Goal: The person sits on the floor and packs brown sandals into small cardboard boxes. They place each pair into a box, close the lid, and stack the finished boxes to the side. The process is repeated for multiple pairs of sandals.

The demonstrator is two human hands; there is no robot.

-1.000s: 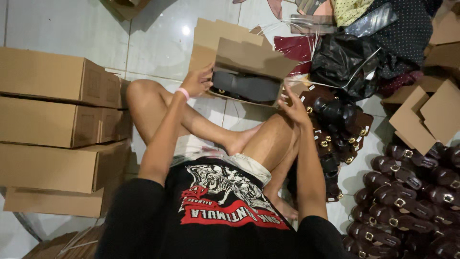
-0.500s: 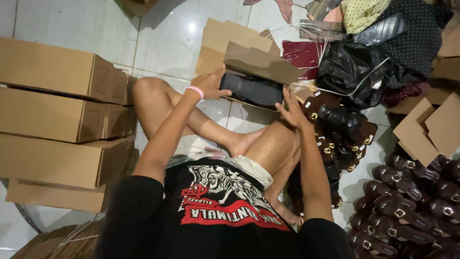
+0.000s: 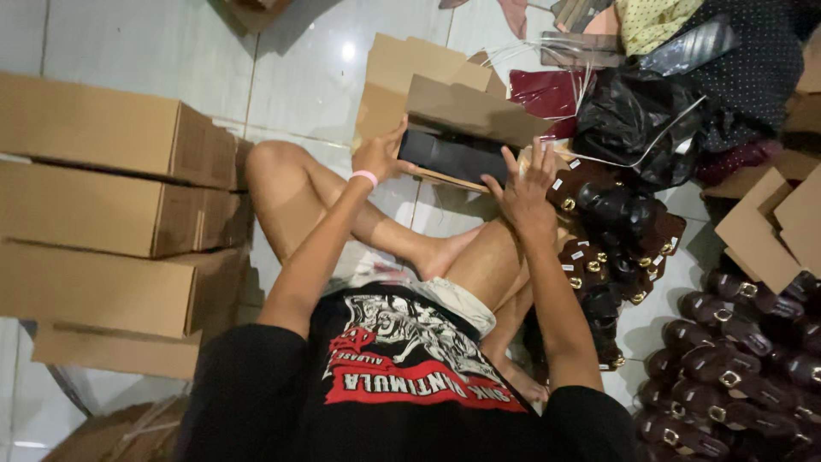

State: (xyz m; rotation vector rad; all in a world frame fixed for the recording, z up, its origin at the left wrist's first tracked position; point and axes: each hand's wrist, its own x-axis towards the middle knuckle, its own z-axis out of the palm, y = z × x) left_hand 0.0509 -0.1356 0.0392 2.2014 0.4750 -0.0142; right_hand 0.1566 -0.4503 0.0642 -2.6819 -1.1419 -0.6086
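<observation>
Hands have shifted along the box [image 3: 453, 128] since a second ago: the left hand [image 3: 380, 156] now grips its near-left end, closed on the edge, while the right hand [image 3: 523, 184] spreads open-fingered against the right side, steadying, not clasping. Packing seems under way. Box is brown cardboard, flaps up, on the floor [image 3: 154, 51] past the knees, a dark shoe [image 3: 453, 158] showing inside.
</observation>
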